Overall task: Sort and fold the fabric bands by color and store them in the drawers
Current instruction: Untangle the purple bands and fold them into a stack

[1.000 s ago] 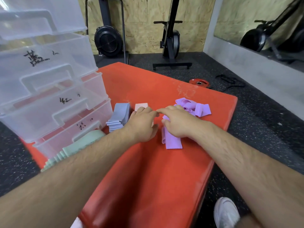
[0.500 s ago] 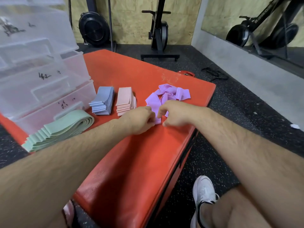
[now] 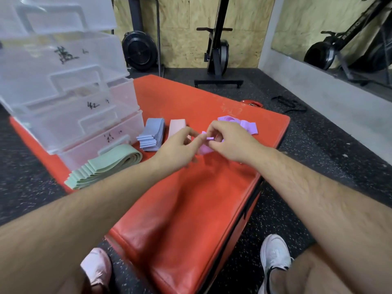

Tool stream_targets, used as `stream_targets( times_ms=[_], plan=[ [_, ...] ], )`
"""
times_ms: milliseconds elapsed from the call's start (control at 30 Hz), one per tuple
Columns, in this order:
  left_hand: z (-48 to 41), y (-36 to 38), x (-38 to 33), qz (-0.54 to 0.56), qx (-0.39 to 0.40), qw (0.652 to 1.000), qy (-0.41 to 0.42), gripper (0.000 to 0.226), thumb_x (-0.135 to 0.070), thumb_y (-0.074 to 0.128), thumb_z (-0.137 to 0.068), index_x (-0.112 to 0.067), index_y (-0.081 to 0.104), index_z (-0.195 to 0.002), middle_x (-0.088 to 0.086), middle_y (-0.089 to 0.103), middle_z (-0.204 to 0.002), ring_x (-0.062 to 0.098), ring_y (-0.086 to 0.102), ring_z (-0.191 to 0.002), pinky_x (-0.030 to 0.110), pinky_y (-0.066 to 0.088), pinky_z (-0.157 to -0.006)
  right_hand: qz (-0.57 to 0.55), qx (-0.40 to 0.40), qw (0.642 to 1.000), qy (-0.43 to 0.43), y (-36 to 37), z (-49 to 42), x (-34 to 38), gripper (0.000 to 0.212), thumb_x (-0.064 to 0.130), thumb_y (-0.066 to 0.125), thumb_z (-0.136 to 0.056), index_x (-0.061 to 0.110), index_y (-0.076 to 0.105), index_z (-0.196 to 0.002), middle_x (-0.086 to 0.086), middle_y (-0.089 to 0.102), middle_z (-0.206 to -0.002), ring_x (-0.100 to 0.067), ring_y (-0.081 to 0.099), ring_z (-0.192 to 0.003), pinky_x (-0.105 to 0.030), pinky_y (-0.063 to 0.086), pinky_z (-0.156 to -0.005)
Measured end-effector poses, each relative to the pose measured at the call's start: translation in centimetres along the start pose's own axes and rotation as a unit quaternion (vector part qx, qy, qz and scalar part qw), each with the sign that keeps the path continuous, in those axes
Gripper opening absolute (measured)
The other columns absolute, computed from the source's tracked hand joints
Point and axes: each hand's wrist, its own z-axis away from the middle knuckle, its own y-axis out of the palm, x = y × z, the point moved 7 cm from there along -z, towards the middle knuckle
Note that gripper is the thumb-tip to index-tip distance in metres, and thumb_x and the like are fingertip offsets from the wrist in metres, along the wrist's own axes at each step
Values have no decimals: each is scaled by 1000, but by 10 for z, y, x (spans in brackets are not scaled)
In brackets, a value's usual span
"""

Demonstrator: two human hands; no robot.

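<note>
My left hand point(image 3: 178, 149) and my right hand point(image 3: 229, 141) meet above the middle of the red mat point(image 3: 191, 198), both pinching a purple band point(image 3: 204, 147) that hangs folded between the fingertips. Behind my right hand lies a loose heap of purple bands point(image 3: 246, 126). To the left stand a folded blue stack point(image 3: 151, 134), a folded pink stack point(image 3: 177, 126) partly hidden by my left hand, and a long folded green stack point(image 3: 104, 166). The clear plastic drawers point(image 3: 70, 107) with handwritten labels rise at the mat's left end, all closed.
The mat's right edge drops to speckled black floor point(image 3: 318, 155). A red weight plate point(image 3: 252, 102) and a black strap point(image 3: 288, 105) lie on the floor beyond the mat. Exercise machines point(image 3: 218, 52) stand by the wooden wall. My shoes point(image 3: 275, 255) are below.
Both hands have lifted the purple band off the mat and now hold it raised between the fingertips. The camera has tilted down a little.
</note>
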Motion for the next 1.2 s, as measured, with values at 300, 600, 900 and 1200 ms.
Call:
stream_targets(
  times_ms=[300, 600, 900, 1200],
  plan=[
    [18, -47, -2, 6, -51, 999, 7, 16, -13, 62, -85, -8, 55, -98, 9, 63, -87, 18, 64, -66, 40, 59, -62, -186, 72, 979, 35, 22, -4, 47, 18, 6, 61, -82, 13, 74, -93, -6, 74, -91, -9, 61, -71, -31, 52, -65],
    [36, -69, 5, -91, -14, 992, 84, 30, -6, 53, -80, -24, 54, -103, -3, 63, -91, 8, 51, -65, 27, 47, -65, -195, 165, 965, -62, 56, -21, 73, 24, 8, 66, -84, 16, 63, -106, 8, 66, -92, -6, 62, -88, -26, 47, -84],
    [36, -94, 15, -23, -78, 996, 28, 26, -4, 55, -83, -28, 58, -94, -13, 58, -69, 1, 50, -50, 18, 40, -51, -114, 162, 978, -60, 55, -23, 74, 10, 25, 73, -88, 26, 65, -93, 0, 67, -82, -7, 55, -72, -31, 47, -74],
    [36, -124, 22, 70, -130, 989, -25, 28, -12, 58, -70, -32, 63, -89, 13, 66, -92, 26, 61, -72, 47, 55, -73, 23, 194, 980, 20, 32, -6, 28, 16, 32, 73, -86, 20, 64, -90, 7, 56, -77, -14, 52, -71, -32, 41, -68]
  ],
)
